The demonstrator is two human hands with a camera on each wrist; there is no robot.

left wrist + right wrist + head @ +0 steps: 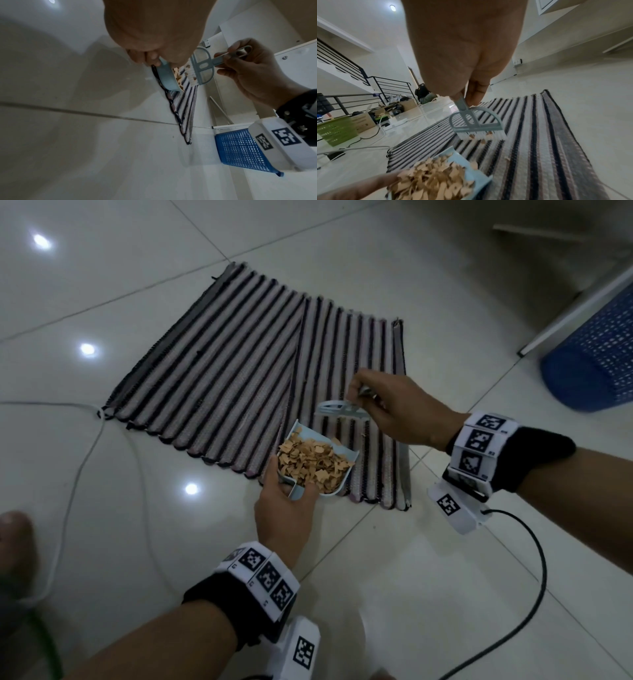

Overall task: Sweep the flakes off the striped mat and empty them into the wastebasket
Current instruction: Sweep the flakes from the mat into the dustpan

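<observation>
While the left hand (286,505) is curled round the handle of the dustpan (337,474), kept level so the heaped flakes (313,462) stay in, the brush (337,409) is pinched by the right hand (394,409) just beyond. Striped mat (239,364): beneath both. Wastebasket (596,361): well right.

The left hand (286,508) reaches forward, fingers curled round a dustpan (337,470) handle. The right hand (399,409) (wrist banded with markers) hangs further ahead, thumb and fingers pinching a brush (337,408) handle.
</observation>
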